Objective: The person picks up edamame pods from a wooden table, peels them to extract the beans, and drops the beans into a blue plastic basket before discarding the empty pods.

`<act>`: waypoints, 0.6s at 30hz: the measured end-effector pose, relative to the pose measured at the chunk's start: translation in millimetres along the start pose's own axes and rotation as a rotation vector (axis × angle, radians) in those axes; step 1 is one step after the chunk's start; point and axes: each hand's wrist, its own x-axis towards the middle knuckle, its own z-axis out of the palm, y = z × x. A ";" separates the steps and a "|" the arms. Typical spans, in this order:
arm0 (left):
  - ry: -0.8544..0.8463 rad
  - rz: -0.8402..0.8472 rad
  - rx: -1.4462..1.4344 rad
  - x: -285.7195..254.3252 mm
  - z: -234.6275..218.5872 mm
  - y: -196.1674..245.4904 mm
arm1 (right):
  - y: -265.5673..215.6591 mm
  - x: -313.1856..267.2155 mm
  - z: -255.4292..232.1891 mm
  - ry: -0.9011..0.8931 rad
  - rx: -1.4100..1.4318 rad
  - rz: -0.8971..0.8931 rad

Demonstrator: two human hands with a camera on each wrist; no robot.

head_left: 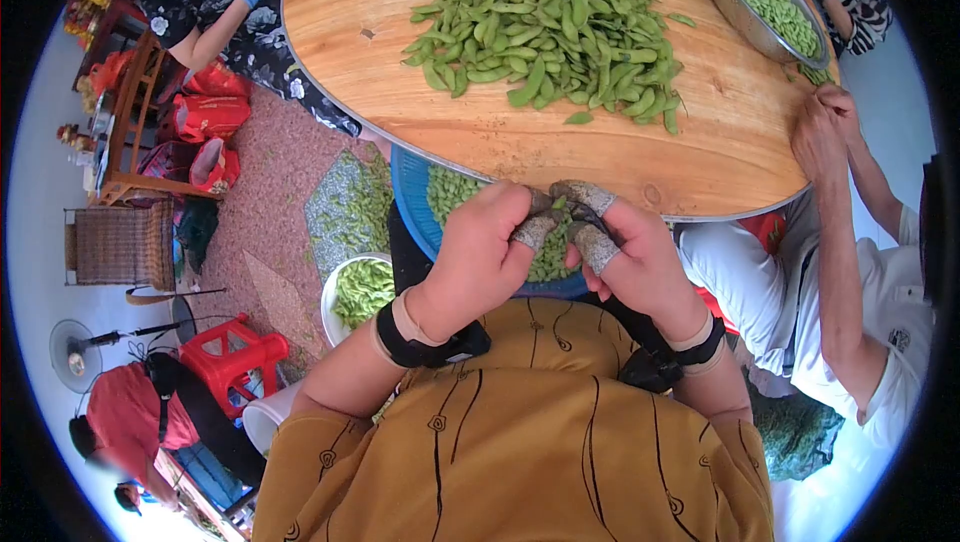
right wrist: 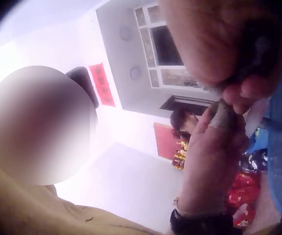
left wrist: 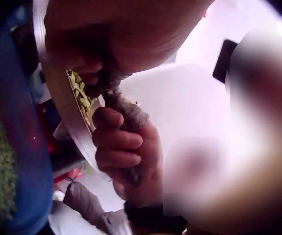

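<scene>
Over a blue basin (head_left: 408,204) of shelled green beans (head_left: 452,192), the left hand (head_left: 480,257) and right hand (head_left: 640,257) meet with curled fingers. Between their fingertips they pinch a green pod (head_left: 560,204), mostly covered by the fingers. Grey, dirty wraps cover several thumbs and fingertips. In the left wrist view the left hand (left wrist: 126,34) is close above the right hand (left wrist: 126,142); in the right wrist view the right hand (right wrist: 224,44) is above the left hand (right wrist: 209,161). The pod cannot be made out in either wrist view.
The wooden table (head_left: 400,82) edge lies just beyond the hands, with a pod pile (head_left: 560,42) and a metal bowl (head_left: 765,7) of beans. A white bucket (head_left: 362,292) stands left, a red stool (head_left: 232,362) farther left. People sit around the table.
</scene>
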 end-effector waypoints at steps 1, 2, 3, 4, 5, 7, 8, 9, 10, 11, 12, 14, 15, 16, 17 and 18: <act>0.002 0.043 -0.018 -1.4 1.8 -3.9 | 0.7 0.3 -0.9 0.002 0.001 0.002; 0.004 0.086 -0.036 -2.6 2.6 -6.3 | 1.6 0.5 -2.3 -0.034 0.084 0.012; 0.003 0.085 -0.037 -3.6 0.0 -5.9 | 2.4 0.4 -2.8 -0.071 0.167 0.022; -0.138 -0.281 -0.731 -5.1 -4.4 -4.9 | 1.4 -0.6 -2.2 -0.070 0.168 0.024; -0.275 -0.658 -1.420 -6.7 -6.9 -4.4 | -1.4 -1.9 -1.4 -0.124 0.243 0.032; -0.335 -0.665 -1.586 -13.0 -4.3 -4.9 | 1.9 -0.5 0.6 -0.180 0.317 0.042; -0.401 -0.664 -1.750 -15.3 -2.2 -6.9 | 10.8 3.4 2.0 -0.086 -0.044 -0.297; -0.433 -0.643 -1.813 -16.9 1.3 -13.5 | 15.7 5.5 2.9 0.013 -0.410 -0.628; -0.432 -0.645 -1.815 -18.4 1.7 -18.1 | 15.6 5.9 2.3 0.012 -0.409 -0.626; -0.361 -0.715 -1.739 -19.3 0.4 -21.8 | 15.1 6.4 0.4 0.028 -0.543 -0.641; -0.291 -0.777 -1.660 -19.6 -0.9 -23.8 | 14.7 6.9 -1.2 0.043 -0.679 -0.657; -0.292 -0.782 -1.593 -21.3 -2.9 -22.1 | 22.2 4.2 0.2 -0.007 -0.375 -0.464; -0.296 -0.789 -1.524 -22.5 -4.0 -21.6 | 24.8 3.4 1.6 -0.052 -0.072 -0.265; -0.294 -0.790 -1.524 -23.8 -4.4 -22.1 | 22.7 3.6 2.1 -0.054 -0.072 -0.264; -0.325 -0.786 -1.550 -25.0 -4.5 -23.0 | 17.9 4.3 1.8 -0.063 -0.054 -0.200; -0.358 -0.781 -1.576 -26.0 -4.5 -24.0 | 14.3 5.0 1.4 -0.071 -0.037 -0.136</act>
